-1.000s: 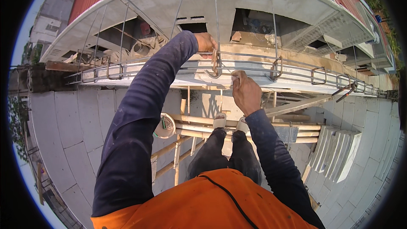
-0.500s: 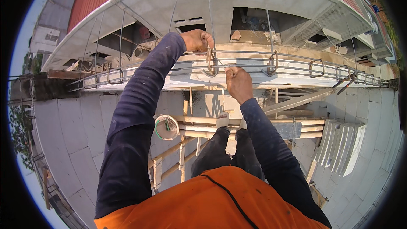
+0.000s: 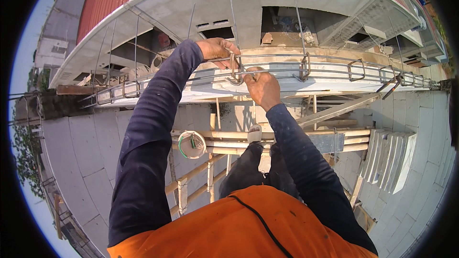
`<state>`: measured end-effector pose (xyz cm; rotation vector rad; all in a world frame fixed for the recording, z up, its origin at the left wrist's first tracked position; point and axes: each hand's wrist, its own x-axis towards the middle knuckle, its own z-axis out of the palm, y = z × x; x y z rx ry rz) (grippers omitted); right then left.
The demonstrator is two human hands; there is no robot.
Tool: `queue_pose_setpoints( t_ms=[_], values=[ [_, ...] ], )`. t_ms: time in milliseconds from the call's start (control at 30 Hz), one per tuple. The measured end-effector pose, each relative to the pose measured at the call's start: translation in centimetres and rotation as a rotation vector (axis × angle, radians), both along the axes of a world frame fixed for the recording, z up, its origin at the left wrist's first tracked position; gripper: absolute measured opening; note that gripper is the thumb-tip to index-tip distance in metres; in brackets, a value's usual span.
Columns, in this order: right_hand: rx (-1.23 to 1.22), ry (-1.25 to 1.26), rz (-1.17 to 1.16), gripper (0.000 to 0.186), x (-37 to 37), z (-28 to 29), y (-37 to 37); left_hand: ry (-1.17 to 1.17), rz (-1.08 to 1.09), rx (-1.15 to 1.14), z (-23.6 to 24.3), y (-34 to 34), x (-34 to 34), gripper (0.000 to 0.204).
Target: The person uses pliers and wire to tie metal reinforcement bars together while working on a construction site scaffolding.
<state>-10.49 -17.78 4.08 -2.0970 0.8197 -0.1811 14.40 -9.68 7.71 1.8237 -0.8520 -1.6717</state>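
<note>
A long rebar cage (image 3: 275, 71) of thin steel bars and bent stirrups runs across in front of me, above a pale block wall (image 3: 210, 89). My left hand (image 3: 217, 50) reaches over its far bar, fingers stretched and apart, right beside a rusty stirrup (image 3: 234, 68). Just right of that stirrup, my right hand (image 3: 263, 88) is closed, thumb and fingers pinched against the near bars. Whatever lies in the pinch is too small to make out. A pair of pincers (image 3: 393, 85) with dark handles hangs on the cage farther right.
Below me, bamboo poles (image 3: 224, 144) form a scaffold under my feet. A round bucket (image 3: 192, 145) with a green rim hangs by them at left. Upright bars (image 3: 233, 14) rise beyond the cage. Stacked pale panels (image 3: 391, 160) lean at right, and a timber brace (image 3: 337, 110) slants below the cage.
My right hand has moved left and up to the stirrup. My left hand's fingers have straightened from a curl and come lower beside it. The view has shifted slightly.
</note>
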Motion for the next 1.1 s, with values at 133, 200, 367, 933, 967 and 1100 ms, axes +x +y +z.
queue_pose_setpoints(
  t_ms=[133, 200, 367, 933, 967, 1100],
  values=[
    [-0.051, 0.003, -0.014, 0.041, 0.1, 0.0, 0.0, 0.05, 0.038, -0.008, 0.4, 0.3, -0.2, 0.037],
    [-0.071, 0.02, -0.038, 0.044, 0.4, -0.3, 0.1, 0.048, 0.014, -0.007, 0.4, 0.5, 0.0, 0.043],
    [-0.112, 0.068, -0.077, 0.051, 1.4, -0.2, 1.0, 0.053, 0.021, -0.027, -0.9, 1.8, 0.8, 0.041],
    [0.399, -0.274, -0.153, 0.018, 0.8, -3.4, -1.4, -0.083, -0.047, -0.05, -3.0, -1.3, 0.3, 0.018],
    [0.437, -0.292, -0.157, 0.017, 0.8, -3.4, -1.5, -0.091, -0.054, -0.037, -2.8, -1.6, 0.2, 0.019],
    [0.961, -0.246, -0.304, 0.017, 0.9, -1.3, -1.0, -0.18, -0.132, -0.057, -3.2, -1.6, 0.6, 0.018]
  ],
)
